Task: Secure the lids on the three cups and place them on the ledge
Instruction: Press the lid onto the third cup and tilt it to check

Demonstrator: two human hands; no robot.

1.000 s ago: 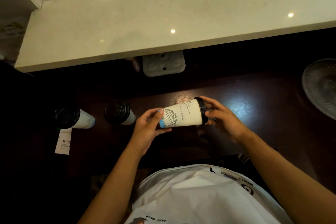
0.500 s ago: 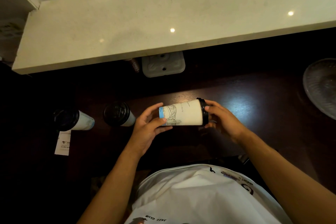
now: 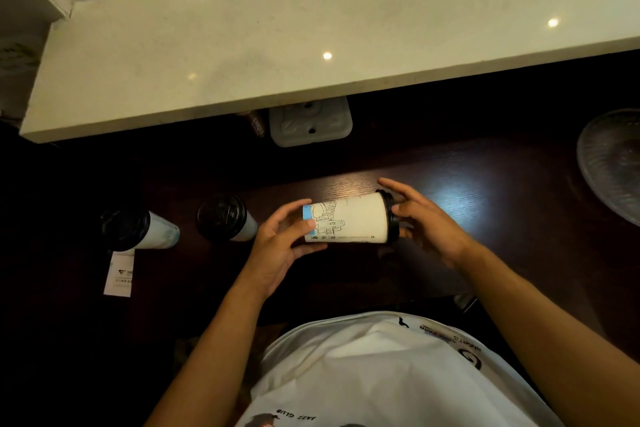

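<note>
I hold a white paper cup (image 3: 353,220) with a line drawing and a blue band sideways above the dark counter. My left hand (image 3: 282,246) grips its base end. My right hand (image 3: 427,224) presses on its black lid (image 3: 389,215) at the right end, fingers spread around the rim. Two more white cups with black lids stand upright on the counter to the left: one (image 3: 225,218) close to my left hand, another (image 3: 133,229) farther left. The pale stone ledge (image 3: 311,45) runs across the top, with no cup on it.
A white paper slip (image 3: 119,274) lies by the far-left cup. A grey plastic socket block (image 3: 310,123) sits under the ledge's edge. A ribbed glass dish (image 3: 613,159) rests at the right edge of the dark wooden counter (image 3: 502,204).
The cup has stayed sideways between my hands and turned slightly. My right hand's fingers have shifted around the lid and spread wider.
</note>
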